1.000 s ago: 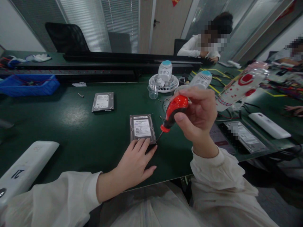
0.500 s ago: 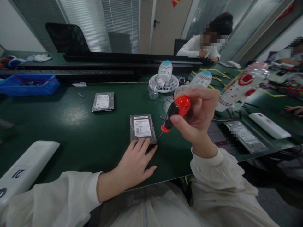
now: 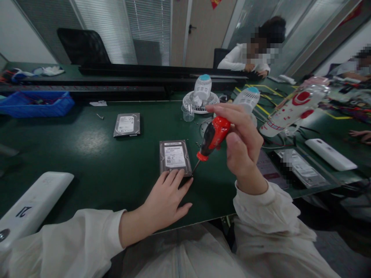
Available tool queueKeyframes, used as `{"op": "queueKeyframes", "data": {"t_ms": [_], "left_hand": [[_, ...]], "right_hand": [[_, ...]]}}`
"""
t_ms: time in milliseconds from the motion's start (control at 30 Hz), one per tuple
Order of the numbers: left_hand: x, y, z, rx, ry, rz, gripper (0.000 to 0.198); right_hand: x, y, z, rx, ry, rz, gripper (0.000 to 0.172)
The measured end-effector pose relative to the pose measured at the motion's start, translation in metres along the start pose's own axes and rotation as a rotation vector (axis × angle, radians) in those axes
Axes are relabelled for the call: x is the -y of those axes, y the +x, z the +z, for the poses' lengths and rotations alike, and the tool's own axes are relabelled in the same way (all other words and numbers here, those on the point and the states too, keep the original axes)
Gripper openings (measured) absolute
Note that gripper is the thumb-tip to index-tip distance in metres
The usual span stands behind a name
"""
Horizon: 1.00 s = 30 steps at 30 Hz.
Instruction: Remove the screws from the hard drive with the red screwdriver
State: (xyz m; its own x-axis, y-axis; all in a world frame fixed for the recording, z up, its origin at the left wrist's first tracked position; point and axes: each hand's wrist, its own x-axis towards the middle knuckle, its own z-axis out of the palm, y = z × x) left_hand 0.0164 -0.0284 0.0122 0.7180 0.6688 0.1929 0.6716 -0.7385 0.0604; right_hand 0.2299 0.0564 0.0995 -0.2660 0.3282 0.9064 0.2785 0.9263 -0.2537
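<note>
A hard drive (image 3: 174, 154) with a white label lies flat on the green table in front of me. My left hand (image 3: 166, 197) rests on its near edge, fingers stretched out and thumb spread to the side. In my right hand (image 3: 242, 143) is a red and black screwdriver (image 3: 213, 135), its handle between thumb and fingers. The shaft slants down to the drive's near right corner; my view does not show exactly what the tip meets. Small screws (image 3: 198, 144) lie just right of the drive.
Another hard drive (image 3: 126, 124) lies further left. White fans (image 3: 202, 90) and a clear plastic cup (image 3: 188, 112) stand behind. White power banks (image 3: 34, 204) and a bottle (image 3: 292, 106) flank me. A blue bin (image 3: 37, 104) sits far left. A co-worker (image 3: 246, 58) sits across.
My right hand has turned around the screwdriver handle, its fingers now reaching further over the top. The screwdriver stays at the same corner. My left hand and the drive have not visibly moved.
</note>
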Motion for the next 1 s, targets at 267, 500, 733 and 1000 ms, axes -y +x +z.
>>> {"op": "queueKeyframes", "data": {"t_ms": [267, 500, 733, 1000], "left_hand": [[-0.0001, 0.0002, 0.0003, -0.015, 0.005, 0.006, 0.062], [0.0004, -0.0004, 0.0005, -0.009, -0.002, 0.000, 0.062], [-0.0004, 0.0002, 0.0001, -0.012, 0.003, 0.002, 0.062], [0.0003, -0.0001, -0.0006, -0.003, 0.002, 0.001, 0.061]], "right_hand": [[-0.0046, -0.0001, -0.0013, -0.069, -0.081, -0.036, 0.040], [-0.0009, -0.0009, -0.0012, 0.033, 0.036, 0.044, 0.048], [-0.0064, 0.0008, -0.0018, 0.001, -0.041, -0.065, 0.048], [-0.0078, -0.0012, 0.0020, 0.015, -0.043, -0.050, 0.057]]}}
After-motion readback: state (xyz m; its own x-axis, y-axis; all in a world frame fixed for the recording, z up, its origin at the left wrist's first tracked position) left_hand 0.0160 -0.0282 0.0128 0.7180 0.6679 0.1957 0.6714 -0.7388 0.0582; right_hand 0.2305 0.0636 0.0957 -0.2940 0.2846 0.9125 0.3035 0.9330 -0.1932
